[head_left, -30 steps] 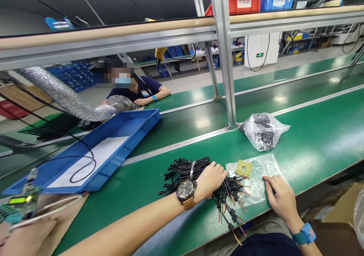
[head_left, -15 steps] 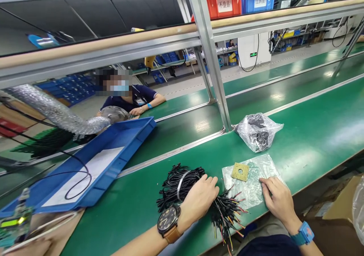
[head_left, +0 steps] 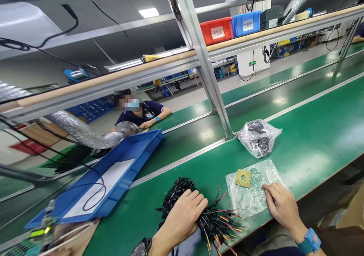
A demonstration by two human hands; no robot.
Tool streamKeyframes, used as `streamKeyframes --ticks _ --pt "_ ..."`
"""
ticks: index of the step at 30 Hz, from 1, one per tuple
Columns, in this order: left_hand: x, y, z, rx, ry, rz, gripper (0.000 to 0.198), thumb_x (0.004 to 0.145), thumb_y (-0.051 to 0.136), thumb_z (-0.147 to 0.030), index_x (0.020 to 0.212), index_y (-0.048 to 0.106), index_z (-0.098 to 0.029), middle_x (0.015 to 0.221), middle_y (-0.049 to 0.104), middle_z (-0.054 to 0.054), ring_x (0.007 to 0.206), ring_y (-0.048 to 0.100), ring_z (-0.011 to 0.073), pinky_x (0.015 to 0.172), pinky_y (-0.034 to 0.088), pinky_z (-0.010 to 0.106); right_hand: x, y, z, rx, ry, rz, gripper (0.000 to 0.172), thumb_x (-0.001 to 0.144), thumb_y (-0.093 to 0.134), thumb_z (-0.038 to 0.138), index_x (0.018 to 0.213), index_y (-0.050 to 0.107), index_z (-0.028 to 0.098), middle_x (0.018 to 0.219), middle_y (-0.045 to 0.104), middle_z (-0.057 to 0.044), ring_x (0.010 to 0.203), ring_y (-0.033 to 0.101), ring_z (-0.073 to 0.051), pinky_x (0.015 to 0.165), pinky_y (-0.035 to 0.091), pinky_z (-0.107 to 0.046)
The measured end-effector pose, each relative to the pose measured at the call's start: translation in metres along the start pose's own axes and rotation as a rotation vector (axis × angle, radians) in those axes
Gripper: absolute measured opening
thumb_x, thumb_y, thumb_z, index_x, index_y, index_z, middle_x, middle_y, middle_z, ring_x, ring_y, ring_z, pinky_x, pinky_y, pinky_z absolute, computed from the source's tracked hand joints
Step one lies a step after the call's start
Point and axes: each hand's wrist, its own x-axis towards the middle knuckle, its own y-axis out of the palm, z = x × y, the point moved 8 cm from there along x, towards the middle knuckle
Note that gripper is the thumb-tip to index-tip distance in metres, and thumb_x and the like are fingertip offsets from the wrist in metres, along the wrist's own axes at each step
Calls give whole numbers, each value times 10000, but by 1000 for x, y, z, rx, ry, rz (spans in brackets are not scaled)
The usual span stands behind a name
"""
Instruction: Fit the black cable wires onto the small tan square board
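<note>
Black cables [head_left: 178, 189] with coloured wire ends lie bundled on the green bench [head_left: 313, 153], the left hand [head_left: 184, 212] wrapped over their middle. The right hand [head_left: 281, 203], fingers curled, touches clear plastic [head_left: 248, 202] under a yellow sponge [head_left: 247, 181]; whether it pinches, I cannot tell.

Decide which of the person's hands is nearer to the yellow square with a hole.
Right. The right hand touches the clear plastic just right of the yellow square; the left hand is farther off, on the black cables to its left.
</note>
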Motion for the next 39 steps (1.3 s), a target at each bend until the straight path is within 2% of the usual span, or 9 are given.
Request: streamKeyframes --ticks 8,11,16,19,23,28,31,35,39 --pt "-14 -6 -21 128 97 -344 226 970 441 -46 961 617 -187 941 673 58 789 542 211 759 392 388 6 -7 12 73 20 -21 233 1045 463 229 1189 643 193 885 664 -80 818 630 -269 712 510 -409" --pt "-18 -6 -28 132 131 -420 215 1001 432 -82 1015 625 -177 998 692 72 806 563 213 792 406 394 22 -12 49 197 -68 45 358 1040 445 175 1379 549 220 988 684 -102 901 635 -280 759 548 -434" --pt "-23 -3 -33 123 113 -462 241 1006 416 -85 997 634 -187 1021 708 70 813 585 205 820 428 392 52 3 130 350 -399 274 587 969 408 38 1521 433 237 1390 616 -130 1286 523 -286 1041 515 -497" --pt "-26 -1 -35 113 105 -476 235 1006 420 -99 979 638 -184 1007 717 67 797 591 203 806 443 387 61 25 152 325 -491 391 457 976 450 55 1379 571 232 1202 701 -100 1215 537 -279 1001 520 -473" --pt "-25 -2 -33 78 98 -467 228 979 441 -76 1032 641 -173 1071 727 78 868 625 214 863 460 404 70 40 145 308 -437 412 213 1010 486 109 1035 672 209 815 655 -42 855 566 -227 740 488 -349" --pt "-11 -7 -36 -120 179 -223 395 872 579 -177 1267 586 -162 1409 604 147 1249 570 307 1107 402 501 82 34 113 282 -316 347 145 1034 511 175 969 638 203 842 669 -39 810 587 -209 725 444 -323" --pt "4 -16 -42 -305 198 -166 508 820 604 -212 1324 561 -164 1471 554 155 1348 510 307 1212 312 504 86 32 95 252 -241 332 122 1021 555 200 922 626 209 833 674 -24 784 609 -199 720 439 -309" --pt "42 -12 -42 -410 19 -129 236 981 451 -205 1153 612 -183 1072 715 112 994 667 265 984 496 459 84 34 85 213 -222 316 115 979 578 160 885 620 211 804 668 -18 757 609 -201 695 429 -302" --pt "75 7 -42 -432 -130 -63 180 1033 421 -213 1039 601 -200 904 706 72 873 682 265 777 494 385 88 36 78 226 -226 340 150 978 547 164 861 626 215 786 677 -12 742 620 -197 680 429 -296"
